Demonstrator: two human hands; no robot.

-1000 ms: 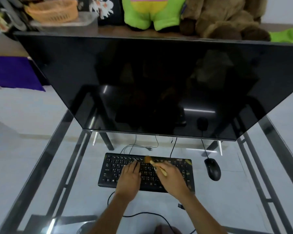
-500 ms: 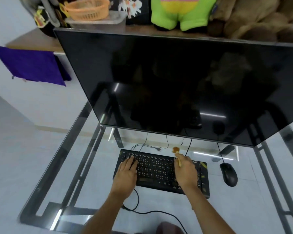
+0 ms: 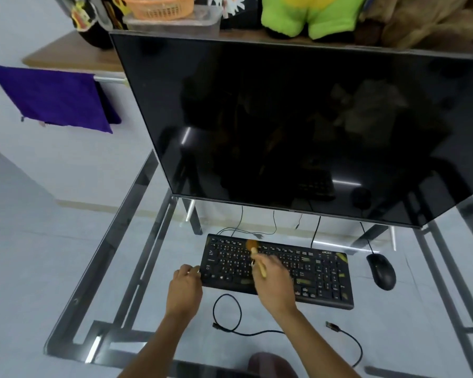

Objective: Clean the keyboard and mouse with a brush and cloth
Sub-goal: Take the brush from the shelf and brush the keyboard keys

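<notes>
A black keyboard [image 3: 311, 271] lies on the glass desk [image 3: 99, 271] below the monitor. My right hand [image 3: 273, 282] is shut on a small brush [image 3: 254, 253] with orange bristles; the bristles touch the keyboard's upper left rows. My left hand [image 3: 186, 285] rests at the keyboard's left edge, fingers curled against its side. A black mouse [image 3: 381, 271] sits on the glass to the right of the keyboard, untouched. A purple cloth [image 3: 52, 98] hangs over a rail at the far left.
A large dark monitor [image 3: 298, 126] looms over the desk's back half. Loose cables [image 3: 230, 317] with unplugged ends curl on the glass in front of the keyboard. A shelf behind holds an orange basket [image 3: 159, 6] and plush toys [image 3: 317, 15].
The brush has swept from the keyboard's top middle-right to its upper left. My left hand has slid off the keys to the keyboard's left edge. The view has shifted left.
</notes>
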